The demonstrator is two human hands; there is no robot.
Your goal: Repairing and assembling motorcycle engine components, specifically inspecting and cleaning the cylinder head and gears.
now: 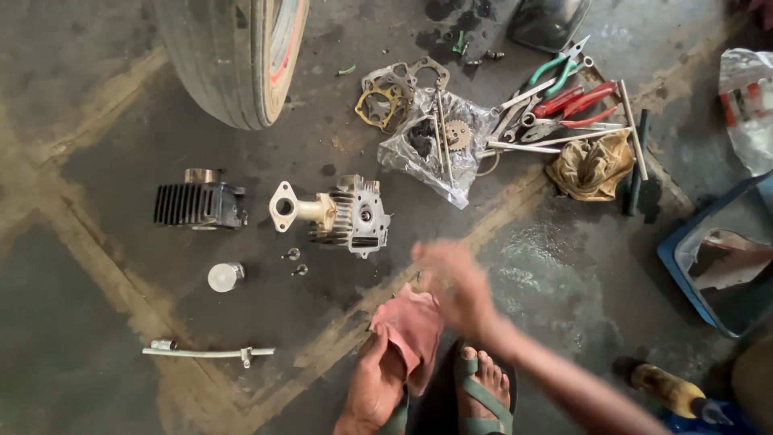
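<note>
I am crouched over the stained concrete floor [97, 338] with engine parts spread out in front of me, and the step in hand looks like wiping. My left hand [373, 388] is curled shut around a faded pink cloth rag [412, 321], pinching it from below so the loose end stands up between my two hands. My right hand [451, 282] sits just above and beside the rag, touching or nearly touching its upper edge; it is blurred with motion, so I cannot tell how far its fingers are open or whether a small part is between them. My foot in a green sandal [483, 396] is right below.

The nearest piece is the silver finned cylinder head with its cream intake pipe [342, 216], lying on the floor just beyond my hands. To its left lie the black finned cylinder block [197, 204], a small pale round piston [225, 276] and a thin metal rod [208, 352]. Further back are a clear plastic bag holding a small sprocket [439, 145], flat gaskets [385, 97], a heap of pliers and spanners with red and green handles [564, 109] and a crumpled tan cloth [592, 165]. A tyre [233, 56] stands at the upper left.

Judging by this, the next move calls for a firm hold on the rag with one hand and steady, careful rubbing with the other, keeping grit off the cleaned faces.
</note>
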